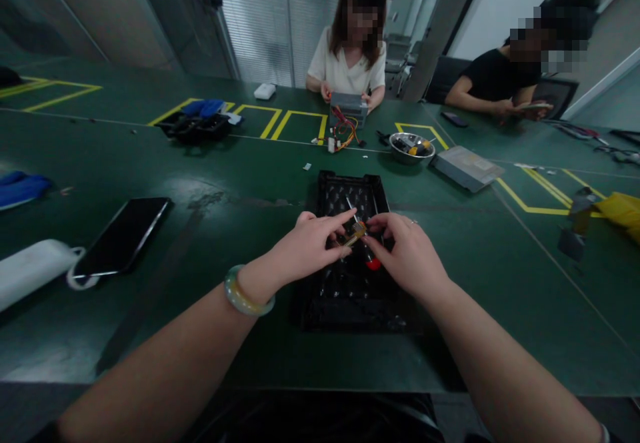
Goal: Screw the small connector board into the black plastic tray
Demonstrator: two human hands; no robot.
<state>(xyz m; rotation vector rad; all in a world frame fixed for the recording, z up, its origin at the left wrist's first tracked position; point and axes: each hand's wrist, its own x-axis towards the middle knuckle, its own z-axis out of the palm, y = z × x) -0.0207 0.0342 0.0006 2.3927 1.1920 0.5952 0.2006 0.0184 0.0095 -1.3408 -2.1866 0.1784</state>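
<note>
Above a black plastic tray (350, 303) on the green table, both of my hands meet at a small yellowish part (356, 234). My left hand (320, 240) grips the part from the left between thumb and fingers, its index finger stretched over the top. From the right, my right hand (403, 246) pinches the part's edge. A screwdriver with a red handle end (373, 264) lies in the tray beneath my hands, its thin shaft pointing away; its middle is partly hidden by the part and fingers.
A phone (123, 236) and a white object (35, 270) lie at left. Further back are a black tray with blue gloves (200, 113), a metal bowl (411, 148) and a grey metal plate (466, 168). Across the table, a person (350, 56) holds a wired metal box (349, 108); another person (500, 83) sits right.
</note>
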